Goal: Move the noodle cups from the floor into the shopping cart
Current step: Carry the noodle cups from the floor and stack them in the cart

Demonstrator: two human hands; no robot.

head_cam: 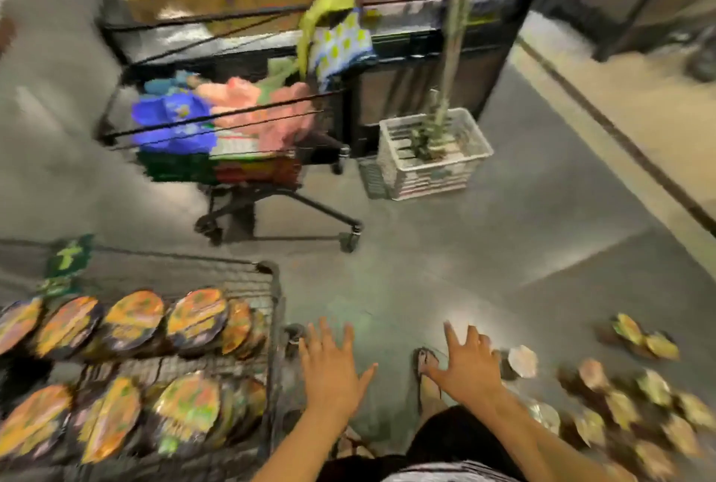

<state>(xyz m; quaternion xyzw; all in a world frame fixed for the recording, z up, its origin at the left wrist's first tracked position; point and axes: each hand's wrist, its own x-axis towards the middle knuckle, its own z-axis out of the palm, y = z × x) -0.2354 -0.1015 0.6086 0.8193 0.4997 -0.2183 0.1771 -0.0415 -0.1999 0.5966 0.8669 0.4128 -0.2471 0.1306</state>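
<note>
Frame is motion-blurred; both hands are held out over the grey floor [445, 249], left hand [333, 369] and right hand [470, 365] each spread flat with fingers splayed, holding nothing. Noodle cups in cart [128, 321] sit in two rows on their sides inside the wire shopping cart [273, 326] at near left, while loose noodle cups on floor [620, 400] lie scattered at near right, just beside the right hand. Farther off stand a second loaded cart [232, 125] and a white basket [434, 152].
</note>
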